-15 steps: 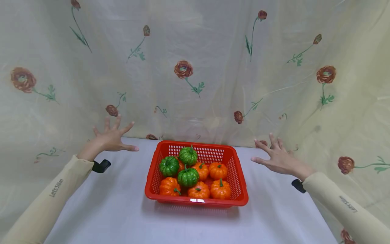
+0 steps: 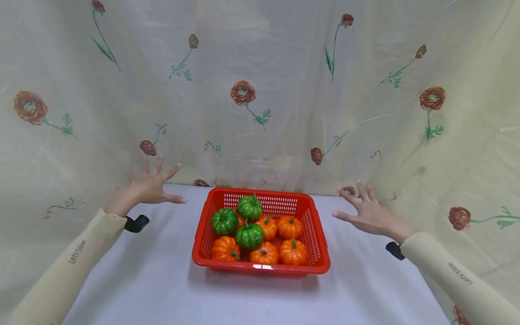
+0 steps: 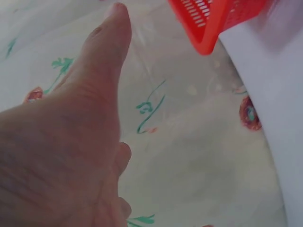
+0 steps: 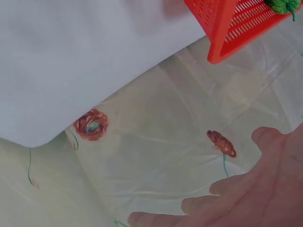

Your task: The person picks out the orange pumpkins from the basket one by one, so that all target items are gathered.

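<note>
A red plastic basket (image 2: 260,268) with slotted walls stands on the white table. Inside it lie several small orange pumpkins (image 2: 293,253) and three green ones, among them a green pumpkin (image 2: 250,236) near the middle. To the left of the basket my left hand (image 2: 148,187) hovers with fingers spread and nothing in it. My right hand (image 2: 371,215) is held up on the basket's other side, fingers apart and bare too. Each wrist view shows a corner of the basket beyond the hand; a green pumpkin (image 4: 283,4) peeks out in the right one.
A pale curtain (image 2: 284,122) printed with red flowers hangs behind the table and round its sides. White tabletop (image 2: 260,304) stretches in front of the basket. Black straps with small mounts (image 2: 137,223) sit at both wrists, by the beige sleeves.
Both hands stay spread at the sides of the basket, with only a very slight shift. The basket and the pumpkins lie as before.
</note>
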The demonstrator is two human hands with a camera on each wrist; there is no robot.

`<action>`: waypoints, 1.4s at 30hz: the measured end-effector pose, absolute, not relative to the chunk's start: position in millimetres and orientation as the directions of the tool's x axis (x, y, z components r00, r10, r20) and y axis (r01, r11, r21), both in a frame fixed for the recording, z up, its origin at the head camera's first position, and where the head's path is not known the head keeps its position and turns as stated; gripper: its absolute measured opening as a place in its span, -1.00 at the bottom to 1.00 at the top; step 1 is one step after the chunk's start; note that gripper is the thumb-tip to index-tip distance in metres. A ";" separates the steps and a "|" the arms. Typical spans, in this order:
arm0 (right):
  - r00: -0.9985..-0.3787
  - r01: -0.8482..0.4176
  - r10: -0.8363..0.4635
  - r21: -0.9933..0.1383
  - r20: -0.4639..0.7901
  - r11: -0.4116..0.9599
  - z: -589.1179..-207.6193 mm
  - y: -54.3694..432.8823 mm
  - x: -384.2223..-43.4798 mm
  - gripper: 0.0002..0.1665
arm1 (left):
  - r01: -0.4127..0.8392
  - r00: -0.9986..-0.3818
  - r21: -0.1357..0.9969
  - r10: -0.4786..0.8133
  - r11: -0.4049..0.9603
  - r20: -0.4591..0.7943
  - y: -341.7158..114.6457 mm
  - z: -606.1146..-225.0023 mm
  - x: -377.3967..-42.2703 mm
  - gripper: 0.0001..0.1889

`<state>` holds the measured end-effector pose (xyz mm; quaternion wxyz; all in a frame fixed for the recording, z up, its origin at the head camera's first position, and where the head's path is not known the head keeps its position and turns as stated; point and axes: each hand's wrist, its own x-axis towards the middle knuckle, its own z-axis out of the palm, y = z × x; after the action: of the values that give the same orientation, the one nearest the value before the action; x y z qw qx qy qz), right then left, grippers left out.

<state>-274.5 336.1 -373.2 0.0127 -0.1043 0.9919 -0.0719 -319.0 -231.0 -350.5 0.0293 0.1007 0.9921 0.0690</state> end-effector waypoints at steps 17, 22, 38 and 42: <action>-0.944 -0.322 -0.328 -0.322 0.034 0.890 -415.9 285.3 -266.1 0.11 | 0.216 -0.963 0.443 0.265 0.870 -0.050 -199.5 -426.2 -322.0 0.06; -0.902 -0.411 -0.432 -0.370 0.028 0.833 -422.2 266.3 -260.2 0.06 | 0.218 -0.964 0.545 0.264 0.810 -0.006 -187.1 -439.5 -322.1 0.03; -0.869 -0.330 -0.435 -0.378 -0.236 0.865 -426.4 235.3 -258.1 0.03 | -0.078 -0.955 0.964 0.260 0.253 -0.145 -186.9 -478.2 -325.5 -0.17; -0.858 -0.303 -0.414 -0.352 -0.304 0.886 -423.5 228.1 -261.0 -0.09 | -0.150 -0.938 0.981 0.296 0.122 -0.181 -193.5 -491.1 -327.0 -0.25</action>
<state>-261.0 228.1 -423.5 0.1886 -0.1883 0.9525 -0.1473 -327.0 -193.5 -491.1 0.1689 0.0499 0.7296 0.6608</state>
